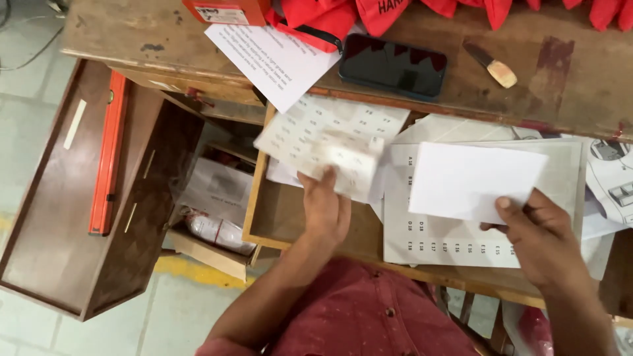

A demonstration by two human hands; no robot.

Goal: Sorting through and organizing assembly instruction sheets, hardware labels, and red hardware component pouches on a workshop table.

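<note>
The person's left hand (324, 209) is closed around the lower edge of a sheet of small white labels (330, 148), thumb and fingers pinching it so the sheet lifts clear above the open wooden drawer (277, 217). The sheet is blurred, so how it tilts cannot be told exactly, but it hangs over the drawer's left half, just beside the other papers. The right hand (537, 240) pinches a plain white card (471, 179) by its lower right corner, thumb on top and fingers curled beneath, which keeps the card's face free and raised over a larger sheet of lettered stickers (455, 240) lying in the drawer. Gripping at edges and corners leaves most of each paper visible from above.

On the wooden surface (567, 79) behind the drawer lie a dark phone (393, 66), screen up, a printed white page (277, 62) whose corner hangs over the edge toward the drawer, and a small knife with a pale handle (491, 64), well apart from both hands. Red fabric bags (395, 13) are bunched along the far edge. To the left, a cabinet door (59, 198) stands open with an orange spirit level (109, 155) resting against it, and a wrapped bundle (217, 231) sits on the shelf inside.
</note>
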